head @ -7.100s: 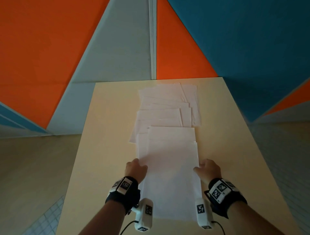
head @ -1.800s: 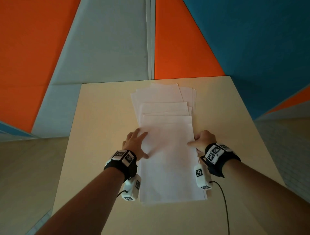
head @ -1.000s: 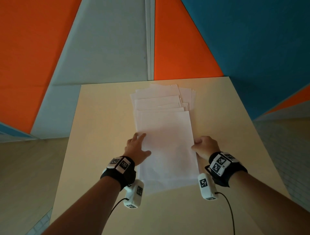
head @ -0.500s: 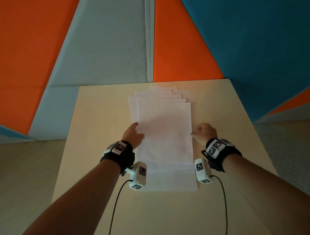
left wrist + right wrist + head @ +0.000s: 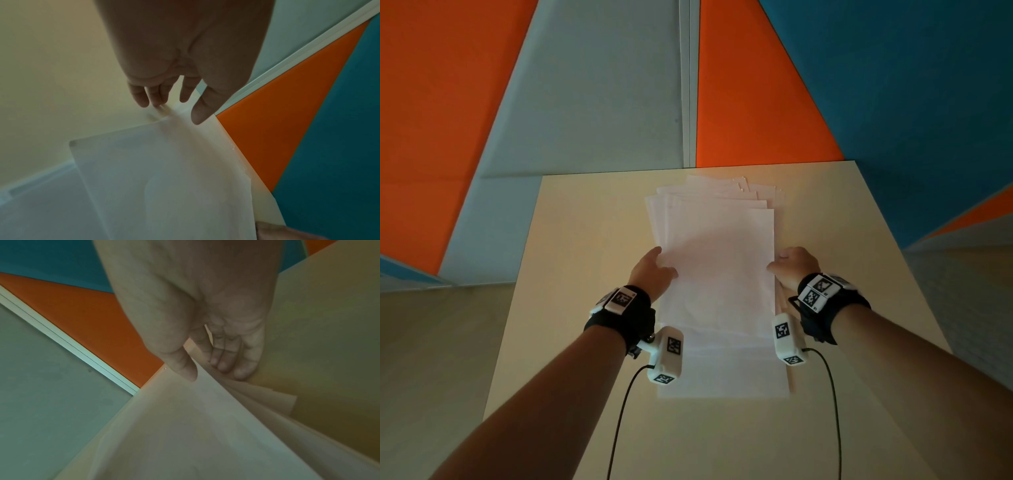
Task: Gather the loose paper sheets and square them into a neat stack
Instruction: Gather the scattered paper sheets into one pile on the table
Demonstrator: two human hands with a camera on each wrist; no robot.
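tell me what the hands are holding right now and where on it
Both hold the pile of white paper sheets on the beige table: left hand at its left long edge, right hand pinching its right long edge.

No readable words, brands or numbers appeared anywhere. The only markings were black-and-white square code patterns on the white wrist-worn camera units [image 5: 667,356] beside the paper sheets [image 5: 717,274], which themselves were blank.
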